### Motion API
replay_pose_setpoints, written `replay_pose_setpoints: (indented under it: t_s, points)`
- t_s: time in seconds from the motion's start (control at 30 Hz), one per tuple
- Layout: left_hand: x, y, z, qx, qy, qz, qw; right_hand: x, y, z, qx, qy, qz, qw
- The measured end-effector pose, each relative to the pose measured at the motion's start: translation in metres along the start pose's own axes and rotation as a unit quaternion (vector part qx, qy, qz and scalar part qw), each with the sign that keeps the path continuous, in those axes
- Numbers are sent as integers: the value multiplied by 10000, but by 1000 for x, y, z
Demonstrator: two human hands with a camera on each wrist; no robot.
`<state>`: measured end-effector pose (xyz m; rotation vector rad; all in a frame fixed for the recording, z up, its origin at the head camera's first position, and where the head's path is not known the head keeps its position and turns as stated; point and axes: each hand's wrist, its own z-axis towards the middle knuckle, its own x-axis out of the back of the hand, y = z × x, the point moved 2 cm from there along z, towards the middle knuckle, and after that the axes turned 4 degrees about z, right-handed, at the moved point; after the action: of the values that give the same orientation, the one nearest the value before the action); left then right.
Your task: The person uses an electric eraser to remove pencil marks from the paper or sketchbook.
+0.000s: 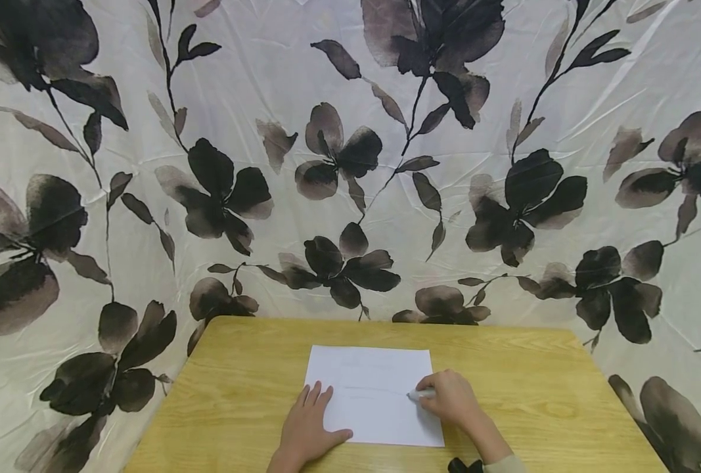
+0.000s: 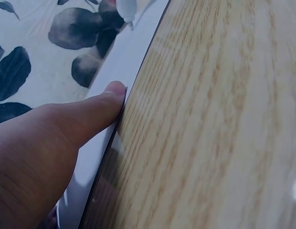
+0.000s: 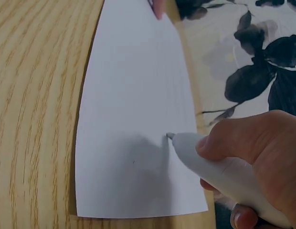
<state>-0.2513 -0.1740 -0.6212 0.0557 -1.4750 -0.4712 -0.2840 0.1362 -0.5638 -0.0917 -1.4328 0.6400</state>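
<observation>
A white sheet of paper [image 1: 380, 368] lies on the table, with faint lines across its middle. My right hand [image 1: 453, 397] pinches a thick white pen [image 1: 424, 393] over the sheet's right part. In the right wrist view, the narrow grey tip of the pen [image 3: 186, 148] meets the paper [image 3: 133, 95], and the thumb lies along the pen's side. My left hand [image 1: 309, 424] rests with spread fingers on the left edge of the sheet. The left wrist view shows the left thumb [image 2: 102, 105] on the paper's near edge.
The wood-grain table [image 1: 238, 374] extends around the paper on every side. A black object [image 1: 465, 466] sits by the right forearm at the bottom of the head view. Behind the table hangs a white cloth [image 1: 255, 79] with dark flowers.
</observation>
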Motion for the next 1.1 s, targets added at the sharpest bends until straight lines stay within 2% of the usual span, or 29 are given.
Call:
replay_pose_setpoints:
  t_s: [0.3, 0.5, 0.83, 1.1]
  points:
    - [-1, 3, 1, -64, -113, 14, 9999, 3, -3, 1, -28, -172, -12, 9998]
    - [2, 4, 0, -70, -121, 72, 9999, 6, -5, 3, 146, -146, 11, 9998]
    - [8, 6, -1, -32, -133, 43, 9999, 10, -7, 6, 188, -107, -119, 9997]
    - [9, 5, -2, -9, -162, 54, 9999, 9, -8, 9, 277, -240, -98, 9993]
